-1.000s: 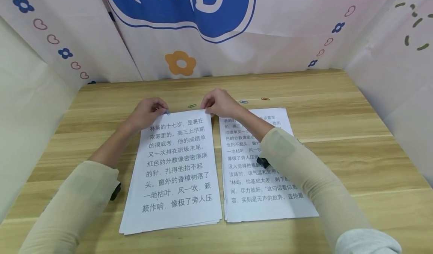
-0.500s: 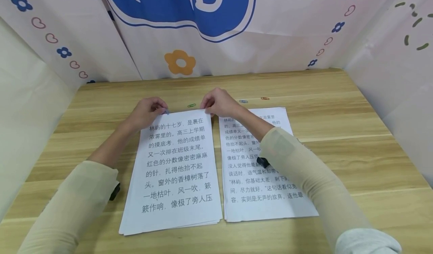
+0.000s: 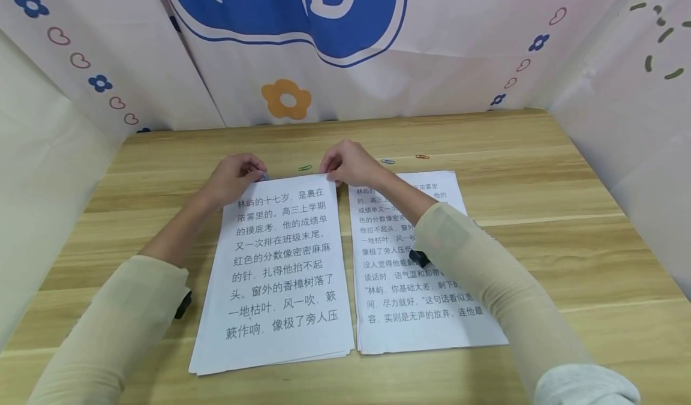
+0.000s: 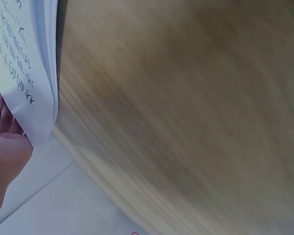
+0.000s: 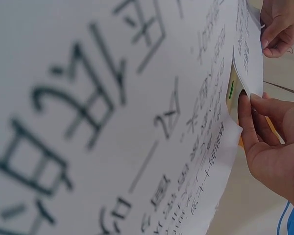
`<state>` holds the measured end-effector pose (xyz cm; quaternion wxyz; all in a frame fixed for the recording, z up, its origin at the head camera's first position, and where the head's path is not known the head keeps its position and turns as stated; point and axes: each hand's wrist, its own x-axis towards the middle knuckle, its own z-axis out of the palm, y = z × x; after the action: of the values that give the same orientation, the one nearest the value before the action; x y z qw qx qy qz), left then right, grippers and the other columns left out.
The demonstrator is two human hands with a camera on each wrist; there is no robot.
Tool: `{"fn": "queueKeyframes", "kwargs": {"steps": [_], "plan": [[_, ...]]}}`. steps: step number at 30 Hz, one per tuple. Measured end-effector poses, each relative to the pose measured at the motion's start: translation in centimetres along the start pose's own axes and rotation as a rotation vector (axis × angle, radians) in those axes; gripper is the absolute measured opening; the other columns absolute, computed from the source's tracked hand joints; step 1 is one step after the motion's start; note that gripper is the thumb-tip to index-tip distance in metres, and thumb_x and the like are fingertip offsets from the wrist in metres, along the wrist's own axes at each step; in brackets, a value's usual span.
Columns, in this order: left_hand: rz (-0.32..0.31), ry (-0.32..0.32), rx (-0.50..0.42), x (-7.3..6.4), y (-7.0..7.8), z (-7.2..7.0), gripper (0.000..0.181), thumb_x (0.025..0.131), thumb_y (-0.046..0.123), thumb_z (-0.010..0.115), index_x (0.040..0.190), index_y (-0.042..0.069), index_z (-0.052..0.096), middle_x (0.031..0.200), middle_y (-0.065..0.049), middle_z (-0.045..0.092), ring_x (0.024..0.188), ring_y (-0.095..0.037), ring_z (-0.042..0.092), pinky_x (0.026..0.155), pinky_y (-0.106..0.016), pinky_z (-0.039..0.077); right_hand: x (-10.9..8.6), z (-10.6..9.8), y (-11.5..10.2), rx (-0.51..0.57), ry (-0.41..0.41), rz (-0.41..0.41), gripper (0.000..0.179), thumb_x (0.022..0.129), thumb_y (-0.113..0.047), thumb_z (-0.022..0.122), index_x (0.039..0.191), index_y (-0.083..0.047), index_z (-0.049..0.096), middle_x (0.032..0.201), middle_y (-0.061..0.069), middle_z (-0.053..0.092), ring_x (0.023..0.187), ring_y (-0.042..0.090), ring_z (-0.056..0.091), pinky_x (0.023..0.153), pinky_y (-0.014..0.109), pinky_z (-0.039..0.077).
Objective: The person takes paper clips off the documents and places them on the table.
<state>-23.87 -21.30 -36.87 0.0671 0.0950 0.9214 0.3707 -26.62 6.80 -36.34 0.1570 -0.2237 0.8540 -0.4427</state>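
Observation:
A stack of printed paper sheets (image 3: 286, 273) lies on the left, its upper edge raised toward both hands. My left hand (image 3: 234, 178) pinches a small bluish paper clip (image 3: 263, 177) at the stack's top left edge; the fingers hide most of the clip. In the left wrist view, the same hand (image 4: 10, 147) is at the sheets' corner. Thumb and fingers of my right hand (image 3: 349, 164) pinch the top right corner of this stack. The right wrist view shows the right hand (image 5: 274, 142) gripping that edge, with the left hand (image 5: 280, 32) beyond.
A second printed paper stack (image 3: 426, 327) lies to the right, partly under my right forearm. Behind the stacks on the wooden table (image 3: 567, 261) are a green paper clip (image 3: 305, 168), a blue paper clip (image 3: 387, 161) and a red paper clip (image 3: 422, 156). A printed cloth (image 3: 432, 81) hangs behind.
Both hands stay nearly in place on the left stack. Slightly less of the bluish paper clip shows beside my left fingertips than before.

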Motion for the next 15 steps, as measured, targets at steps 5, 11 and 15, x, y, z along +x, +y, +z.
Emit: {"fn": "queueKeyframes", "kwargs": {"steps": [5, 11, 15], "plan": [[0.007, 0.003, -0.007, 0.01, -0.02, 0.00, 0.017, 0.106, 0.002, 0.052, 0.117, -0.006, 0.062, 0.107, -0.023, 0.067, 0.089, -0.027, 0.062, 0.071, -0.021, 0.049, -0.02, -0.01, -0.02, -0.003, 0.000, 0.002, 0.013, 0.093, 0.010, 0.068, 0.099, 0.001, 0.075, 0.092, 0.014, 0.072, 0.081, 0.023, 0.068, 0.073, 0.029, 0.061], [0.000, 0.017, -0.001, 0.10, -0.17, 0.11, 0.017, 0.106, 0.004, 0.054, 0.117, -0.005, 0.064, 0.106, -0.022, 0.067, 0.089, -0.027, 0.061, 0.069, -0.021, 0.048, 0.02, 0.01, 0.02, -0.005, -0.002, 0.005, 0.013, 0.093, 0.010, 0.068, 0.101, 0.001, 0.075, 0.093, 0.014, 0.072, 0.081, 0.023, 0.068, 0.073, 0.029, 0.061], [-0.011, 0.037, 0.014, 0.18, -0.33, 0.22, 0.017, 0.104, 0.005, 0.059, 0.115, -0.005, 0.066, 0.105, -0.021, 0.067, 0.088, -0.027, 0.060, 0.068, -0.023, 0.047, 0.08, 0.04, 0.06, 0.000, -0.004, 0.010, 0.014, 0.093, 0.010, 0.068, 0.101, 0.001, 0.075, 0.094, 0.014, 0.072, 0.082, 0.023, 0.068, 0.073, 0.029, 0.061]]}}
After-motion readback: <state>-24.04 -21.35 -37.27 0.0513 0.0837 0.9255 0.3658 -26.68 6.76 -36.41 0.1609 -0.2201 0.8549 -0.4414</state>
